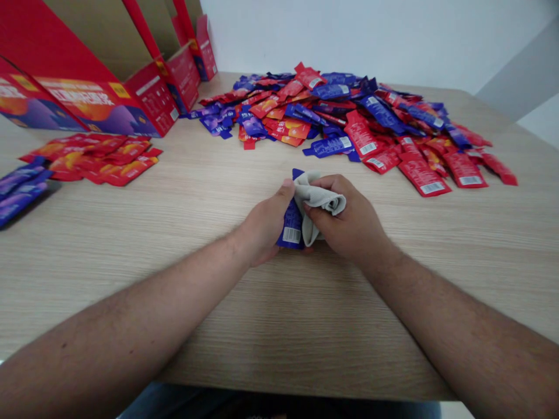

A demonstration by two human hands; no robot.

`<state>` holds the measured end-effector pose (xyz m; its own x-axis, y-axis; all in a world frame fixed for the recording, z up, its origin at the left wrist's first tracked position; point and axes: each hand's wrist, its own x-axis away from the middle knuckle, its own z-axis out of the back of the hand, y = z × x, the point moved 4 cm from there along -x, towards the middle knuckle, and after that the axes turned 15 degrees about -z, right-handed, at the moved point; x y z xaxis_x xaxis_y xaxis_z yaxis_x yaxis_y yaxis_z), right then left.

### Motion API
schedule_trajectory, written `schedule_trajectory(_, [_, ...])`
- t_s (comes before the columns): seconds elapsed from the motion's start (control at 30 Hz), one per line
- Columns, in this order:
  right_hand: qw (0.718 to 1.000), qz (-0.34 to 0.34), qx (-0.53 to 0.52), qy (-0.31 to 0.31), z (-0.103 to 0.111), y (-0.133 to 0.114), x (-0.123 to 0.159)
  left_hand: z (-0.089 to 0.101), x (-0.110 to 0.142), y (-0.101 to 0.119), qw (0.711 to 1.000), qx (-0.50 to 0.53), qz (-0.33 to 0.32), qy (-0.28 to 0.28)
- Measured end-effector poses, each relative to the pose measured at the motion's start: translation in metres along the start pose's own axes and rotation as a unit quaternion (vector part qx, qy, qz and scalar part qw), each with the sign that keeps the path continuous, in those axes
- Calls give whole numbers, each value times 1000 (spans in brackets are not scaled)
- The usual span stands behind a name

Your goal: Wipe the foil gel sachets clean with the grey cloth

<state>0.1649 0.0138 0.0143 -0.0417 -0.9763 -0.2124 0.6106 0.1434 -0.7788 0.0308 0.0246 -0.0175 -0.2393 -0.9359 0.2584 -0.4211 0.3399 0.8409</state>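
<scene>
Gripping the pouch [290, 224] in my left hand [266, 224], I have it over the middle of the table [244, 331], its barcode [292, 234] at the end nearer me. The thumb lies at its upper part and the fingers go beneath. My right hand [358, 224] clenches the cloth [321, 196], bunched between thumb and fingers, right against the pouch's right side. From my camera I cannot tell whether either hand touches the table. Beyond them I see a loose heap [349, 110] of red and blue packets, spread wide near the wall [349, 35]. Off to the left are overlapping red packets [96, 157], with blue packets [21, 189] just beside them, and behind these stand open red boxes [100, 102], printed in orange and purple.
</scene>
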Motion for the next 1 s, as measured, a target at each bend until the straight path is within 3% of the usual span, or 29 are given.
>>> schedule_trajectory(0.13, [987,96,29,-127,-4,-14,9,7,-4,4,996,41,-54,65])
schedule_trajectory(0.23, [967,141,57,-205,-4,-16,12,10,-6,6,996,45,-41,67])
schedule_trajectory(0.43, [981,117,95,-120,2,-12,7,8,-8,6,997,57,-42,34])
schedule_trajectory(0.6, [958,170,98,-209,-3,-14,14,9,-9,3,997,61,-30,41])
schedule_trajectory(0.77, [972,127,144,-132,6,-8,4,9,-12,4,995,64,-49,57])
schedule_trajectory(0.93, [947,140,152,-245,0,-12,12,13,-13,1,994,54,-42,87])
schedule_trajectory(1.0, [949,132,176,-225,4,-11,9,13,-15,1,993,60,-56,81])
